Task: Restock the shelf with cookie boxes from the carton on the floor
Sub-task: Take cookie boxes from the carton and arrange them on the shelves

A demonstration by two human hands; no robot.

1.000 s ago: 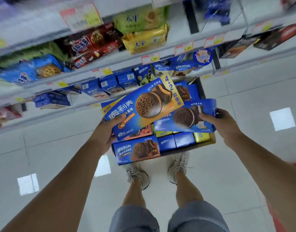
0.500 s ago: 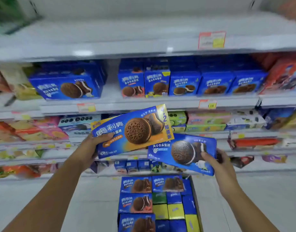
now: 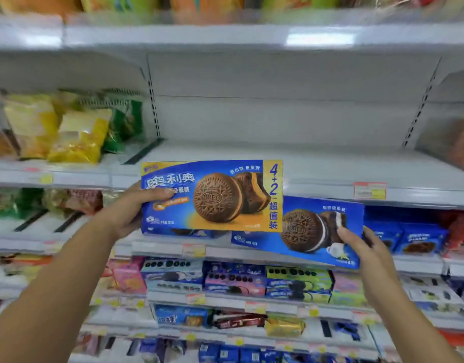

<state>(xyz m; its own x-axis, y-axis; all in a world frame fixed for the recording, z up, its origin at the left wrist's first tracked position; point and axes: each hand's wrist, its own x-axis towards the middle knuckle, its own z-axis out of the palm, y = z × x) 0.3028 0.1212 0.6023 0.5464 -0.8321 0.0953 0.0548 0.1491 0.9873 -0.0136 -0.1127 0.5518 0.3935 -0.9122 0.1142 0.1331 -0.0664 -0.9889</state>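
Shelving of white metal fills the store aisle. Its middle shelf (image 3: pixel 317 163) carries yellow snack bags (image 3: pixel 76 137) at its left end. Before its front edge, the left hand (image 3: pixel 131 208) pinches an orange-and-blue Oreo box (image 3: pixel 212 195) by the left end. The right hand (image 3: pixel 362 247) pinches a blue Oreo box (image 3: pixel 312 231), held lower and partly behind the first, by its right end.

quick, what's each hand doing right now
Left hand: grips the blue-and-yellow cookie box.
Right hand: grips the all-blue cookie box.
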